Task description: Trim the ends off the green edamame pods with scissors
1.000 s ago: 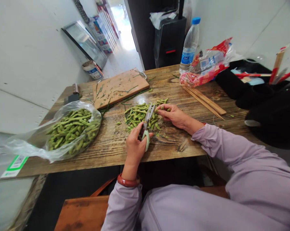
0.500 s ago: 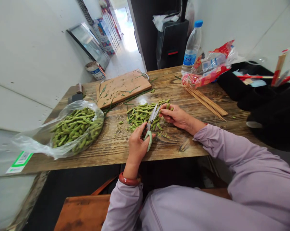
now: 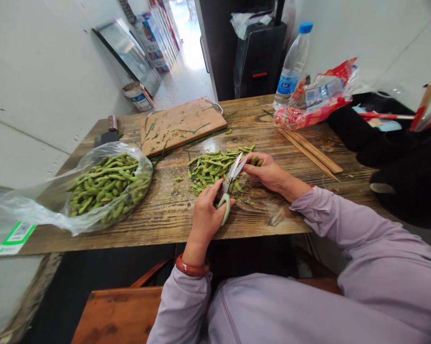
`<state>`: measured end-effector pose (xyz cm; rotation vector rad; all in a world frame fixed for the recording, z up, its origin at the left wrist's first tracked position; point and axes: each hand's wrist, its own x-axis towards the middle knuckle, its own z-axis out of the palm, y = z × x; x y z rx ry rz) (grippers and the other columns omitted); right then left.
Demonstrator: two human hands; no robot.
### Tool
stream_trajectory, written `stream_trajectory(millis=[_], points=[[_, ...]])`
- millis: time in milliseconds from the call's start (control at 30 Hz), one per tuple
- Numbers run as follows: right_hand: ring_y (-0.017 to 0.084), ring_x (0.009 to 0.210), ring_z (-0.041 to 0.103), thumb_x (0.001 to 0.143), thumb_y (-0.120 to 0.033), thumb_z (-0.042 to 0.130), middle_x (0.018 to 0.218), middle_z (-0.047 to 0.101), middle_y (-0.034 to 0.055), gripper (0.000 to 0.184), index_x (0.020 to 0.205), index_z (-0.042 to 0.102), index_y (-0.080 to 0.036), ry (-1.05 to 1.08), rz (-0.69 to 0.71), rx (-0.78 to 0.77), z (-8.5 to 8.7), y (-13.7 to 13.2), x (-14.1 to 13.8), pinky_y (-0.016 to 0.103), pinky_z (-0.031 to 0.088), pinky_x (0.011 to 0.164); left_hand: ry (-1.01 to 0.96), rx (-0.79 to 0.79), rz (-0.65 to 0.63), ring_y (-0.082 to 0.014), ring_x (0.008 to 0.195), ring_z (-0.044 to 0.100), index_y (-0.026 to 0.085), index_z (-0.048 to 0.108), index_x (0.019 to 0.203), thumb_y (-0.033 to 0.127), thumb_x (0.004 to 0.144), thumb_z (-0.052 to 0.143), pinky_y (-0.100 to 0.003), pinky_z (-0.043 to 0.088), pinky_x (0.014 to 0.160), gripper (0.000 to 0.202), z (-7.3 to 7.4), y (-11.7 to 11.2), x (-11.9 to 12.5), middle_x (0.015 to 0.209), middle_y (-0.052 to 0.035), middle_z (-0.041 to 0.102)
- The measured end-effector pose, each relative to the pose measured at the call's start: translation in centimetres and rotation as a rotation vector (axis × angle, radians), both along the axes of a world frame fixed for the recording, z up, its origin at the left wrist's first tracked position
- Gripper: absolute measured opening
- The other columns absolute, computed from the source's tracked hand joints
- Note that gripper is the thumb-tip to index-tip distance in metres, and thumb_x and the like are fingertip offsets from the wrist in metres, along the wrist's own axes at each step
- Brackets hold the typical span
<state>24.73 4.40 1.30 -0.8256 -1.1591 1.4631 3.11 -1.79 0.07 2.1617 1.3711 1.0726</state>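
My left hand (image 3: 208,210) is closed around the pale green handles of a pair of scissors (image 3: 224,210), whose blades are spread and point away from me. Just right of the blade tips, my right hand (image 3: 266,171) pinches a green soybean pod (image 3: 255,161), partly hidden by the fingers. Under and behind the scissors lies a loose pile of soybean pods (image 3: 210,167) on the wooden table (image 3: 172,215). More pods (image 3: 102,184) fill a clear plastic bag (image 3: 54,210) to the left.
A wooden cutting board (image 3: 184,125) with green scraps lies at the back, a cleaver (image 3: 111,131) to its left. Wooden chopsticks (image 3: 311,150), a water bottle (image 3: 289,79), a red plastic wrapper (image 3: 319,107) and a black holder (image 3: 387,138) stand or lie to the right.
The view has shifted slightly, so the bag appears farther left. The scissor blades are still apart, with their tips now close to the right fingers.
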Motion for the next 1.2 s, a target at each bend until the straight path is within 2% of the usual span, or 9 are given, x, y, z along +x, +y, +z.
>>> stream_trajectory(millis=[100, 267, 467, 600, 667, 800, 900, 1033, 1200], points=[[0.006, 0.055, 0.046, 0.067, -0.047, 0.089, 0.072, 0.068, -0.0002, 0.038, 0.081, 0.072, -0.016, -0.033, -0.020, 0.037, -0.2, 0.0, 0.1, 0.021, 0.029, 0.048, 0.020, 0.025, 0.003, -0.0220, 0.094, 0.070, 0.019, 0.066, 0.129, 0.034, 0.088, 0.072, -0.034, 0.057, 0.087, 0.044, 0.0, -0.1, 0.1, 0.105, -0.0094, 0.075], [0.014, 0.073, 0.062, 0.068, -0.048, 0.089, 0.078, 0.071, 0.0026, 0.036, 0.079, 0.072, -0.018, -0.047, -0.038, 0.049, 0.0, -0.1, 0.1, 0.026, 0.048, 0.066, 0.087, 0.035, 0.020, -0.0214, 0.088, 0.069, 0.017, 0.068, 0.126, 0.034, 0.092, 0.065, -0.033, 0.056, 0.083, 0.037, 0.0, -0.2, 0.1, 0.099, -0.0094, 0.074], [0.011, 0.066, 0.057, 0.069, -0.045, 0.088, 0.073, 0.069, 0.0017, 0.034, 0.077, 0.070, -0.017, -0.069, -0.034, 0.037, 0.2, -0.3, -0.1, 0.021, 0.041, 0.055, 0.086, 0.036, 0.040, -0.0243, 0.100, 0.072, 0.020, 0.071, 0.121, 0.037, 0.092, 0.065, -0.035, 0.056, 0.091, 0.034, -0.2, -0.2, 0.0, 0.109, -0.0109, 0.078], [0.005, 0.051, 0.045, 0.071, -0.039, 0.086, 0.073, 0.071, 0.0013, 0.033, 0.085, 0.067, -0.016, 0.010, 0.030, -0.099, 0.1, -0.1, -0.1, 0.017, 0.028, 0.043, 0.019, 0.020, 0.088, -0.0230, 0.099, 0.074, 0.019, 0.072, 0.120, 0.036, 0.090, 0.068, -0.034, 0.057, 0.091, 0.035, -0.1, -0.3, -0.1, 0.111, -0.0099, 0.079], [0.006, 0.053, 0.051, 0.072, -0.031, 0.084, 0.078, 0.073, 0.0029, 0.029, 0.087, 0.065, -0.016, 0.079, 0.067, -0.183, 0.1, 0.0, 0.0, 0.015, 0.033, 0.043, -0.005, 0.018, 0.102, -0.0227, 0.100, 0.074, 0.019, 0.072, 0.120, 0.034, 0.088, 0.069, -0.034, 0.058, 0.092, 0.035, 0.0, -0.3, -0.1, 0.113, -0.0094, 0.079], [0.011, 0.069, 0.068, 0.084, -0.017, 0.067, 0.086, 0.076, 0.0061, 0.009, 0.092, 0.064, -0.016, 0.227, 0.071, -0.333, 0.3, 0.4, 0.4, 0.018, 0.054, 0.056, -0.025, 0.021, 0.110, -0.0228, 0.103, 0.074, 0.018, 0.072, 0.120, 0.032, 0.087, 0.069, -0.034, 0.057, 0.095, 0.035, 0.0, -0.3, -0.1, 0.115, -0.0094, 0.079], [0.013, 0.074, 0.071, 0.096, -0.017, 0.048, 0.090, 0.077, 0.0089, 0.019, 0.101, 0.066, -0.014, 0.321, 0.069, -0.418, 0.4, 0.7, 0.5, 0.022, 0.061, 0.066, -0.031, 0.001, 0.133, -0.0229, 0.103, 0.074, 0.020, 0.073, 0.119, 0.032, 0.087, 0.069, -0.035, 0.057, 0.094, 0.035, 0.0, -0.3, -0.1, 0.115, -0.0087, 0.079], [0.013, 0.073, 0.070, 0.100, -0.016, 0.039, 0.089, 0.076, 0.0095, 0.028, 0.099, 0.067, -0.013, 0.366, 0.082, -0.463, 0.3, 0.9, 0.6, 0.024, 0.062, 0.069, -0.032, -0.008, 0.140, -0.0234, 0.102, 0.074, 0.020, 0.073, 0.119, 0.034, 0.086, 0.071, -0.035, 0.058, 0.093, 0.036, 0.0, -0.2, -0.1, 0.113, -0.0089, 0.079], [0.008, 0.065, 0.063, 0.094, -0.020, 0.061, 0.081, 0.071, 0.0029, 0.011, 0.093, 0.071, -0.014, 0.265, 0.069, -0.420, 0.2, 0.6, 0.6, 0.017, 0.051, 0.054, -0.031, 0.005, 0.133, -0.0232, 0.102, 0.074, 0.021, 0.073, 0.119, 0.033, 0.086, 0.070, -0.035, 0.058, 0.094, 0.036, 0.0, -0.2, -0.1, 0.114, -0.0084, 0.079]])
